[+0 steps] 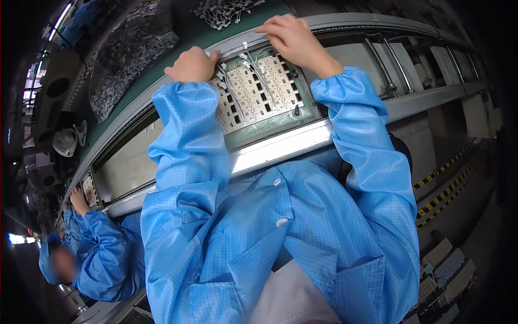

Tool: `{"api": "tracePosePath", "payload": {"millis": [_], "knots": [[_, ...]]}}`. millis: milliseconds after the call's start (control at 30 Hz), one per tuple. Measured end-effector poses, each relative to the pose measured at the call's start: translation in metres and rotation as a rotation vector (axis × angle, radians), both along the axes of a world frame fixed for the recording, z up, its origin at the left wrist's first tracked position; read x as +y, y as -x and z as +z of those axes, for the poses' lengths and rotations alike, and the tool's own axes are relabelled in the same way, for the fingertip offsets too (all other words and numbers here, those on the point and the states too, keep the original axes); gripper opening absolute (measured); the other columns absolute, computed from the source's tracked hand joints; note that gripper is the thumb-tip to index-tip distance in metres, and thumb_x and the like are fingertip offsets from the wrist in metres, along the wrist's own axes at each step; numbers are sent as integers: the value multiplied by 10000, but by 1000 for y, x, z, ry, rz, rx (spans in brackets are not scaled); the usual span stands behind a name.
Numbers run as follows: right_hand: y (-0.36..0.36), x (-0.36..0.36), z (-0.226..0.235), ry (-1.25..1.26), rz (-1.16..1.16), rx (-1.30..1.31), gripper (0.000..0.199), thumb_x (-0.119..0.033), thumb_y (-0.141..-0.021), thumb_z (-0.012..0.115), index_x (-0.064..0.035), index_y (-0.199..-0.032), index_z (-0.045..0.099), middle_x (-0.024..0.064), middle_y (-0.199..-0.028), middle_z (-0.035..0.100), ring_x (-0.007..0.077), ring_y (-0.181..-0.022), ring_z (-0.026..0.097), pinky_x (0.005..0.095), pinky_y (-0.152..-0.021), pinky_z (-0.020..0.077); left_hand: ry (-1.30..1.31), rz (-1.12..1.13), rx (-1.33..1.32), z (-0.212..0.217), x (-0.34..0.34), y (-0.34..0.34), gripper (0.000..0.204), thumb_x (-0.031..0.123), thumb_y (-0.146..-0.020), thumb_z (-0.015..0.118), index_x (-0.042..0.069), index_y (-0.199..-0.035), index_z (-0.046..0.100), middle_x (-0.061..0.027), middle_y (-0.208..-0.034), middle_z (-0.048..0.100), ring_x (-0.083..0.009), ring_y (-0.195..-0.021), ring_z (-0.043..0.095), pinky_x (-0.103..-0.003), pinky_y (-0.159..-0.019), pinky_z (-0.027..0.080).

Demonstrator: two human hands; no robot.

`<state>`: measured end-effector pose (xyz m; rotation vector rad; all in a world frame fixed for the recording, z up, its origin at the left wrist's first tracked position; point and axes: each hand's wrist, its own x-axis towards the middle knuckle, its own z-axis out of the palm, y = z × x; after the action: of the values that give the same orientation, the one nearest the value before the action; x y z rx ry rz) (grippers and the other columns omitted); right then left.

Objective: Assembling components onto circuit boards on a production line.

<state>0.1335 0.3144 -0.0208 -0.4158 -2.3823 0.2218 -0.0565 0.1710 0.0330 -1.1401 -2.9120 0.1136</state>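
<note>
A panel of pale circuit boards point(253, 89) with dark rectangular parts sits in a green carrier point(270, 129) on the conveyor in front of me. Thin white wires with small white connectors point(245, 45) lie across the panel and stick up past its far edge. My left hand point(193, 66) is at the panel's far left corner, its fingers curled; a speck of white shows beside the thumb, but what it grips is hidden. Over the far rail, near the panel's far right corner, my right hand point(295, 44) has its fingers apart and holds nothing I can see.
Beyond the far rail point(345, 20), a clear bag of white connectors point(129, 59) and a loose pile of wired connectors point(224, 12) lie on a green surface. The near metal rail point(280, 146) runs before my body. A co-worker in blue point(108, 254) works at the line on my left.
</note>
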Motion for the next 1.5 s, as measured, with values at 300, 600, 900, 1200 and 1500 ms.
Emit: {"api": "tracePosePath", "payload": {"millis": [300,600,900,1200,1500], "knots": [[25,-8,-5,97,140,-84,186,-166,-952,566,-169,-1038,730,-24,-1043,666,180,-1065,575,388,-1013,317,-416,-298,-93,-24,-3,-1,156,182,-832,669,101,-962,697,-80,-986,699,-307,-922,664,-473,-888,397],[6,-6,10,-86,46,-196,91,-94,-869,631,-136,-882,711,-28,-960,648,173,-1000,571,402,-989,320,-457,-718,38,-15,-30,14,106,30,-799,656,75,-885,698,-78,-933,628,-291,-838,614,-429,-743,442],[6,-2,12,54,-35,-280,148,-148,-877,577,-134,-893,724,-2,-956,629,184,-1039,552,407,-985,317,-349,-632,87,-16,-37,5,94,57,-815,626,80,-845,712,-86,-908,643,-309,-833,642,-448,-775,423],[53,-45,22,-172,114,-128,170,-91,-850,616,-147,-975,717,2,-1001,621,201,-1026,559,417,-954,347,-415,-601,87,-23,-46,4,120,39,-775,626,82,-836,721,-84,-885,659,-304,-851,659,-451,-803,420],[64,-47,9,-186,363,-177,204,-57,-757,706,-137,-944,694,4,-922,577,200,-969,537,357,-845,380,-507,-482,53,-27,-43,5,119,54,-767,635,82,-822,737,-103,-874,683,-319,-878,651,-463,-820,452]]}}
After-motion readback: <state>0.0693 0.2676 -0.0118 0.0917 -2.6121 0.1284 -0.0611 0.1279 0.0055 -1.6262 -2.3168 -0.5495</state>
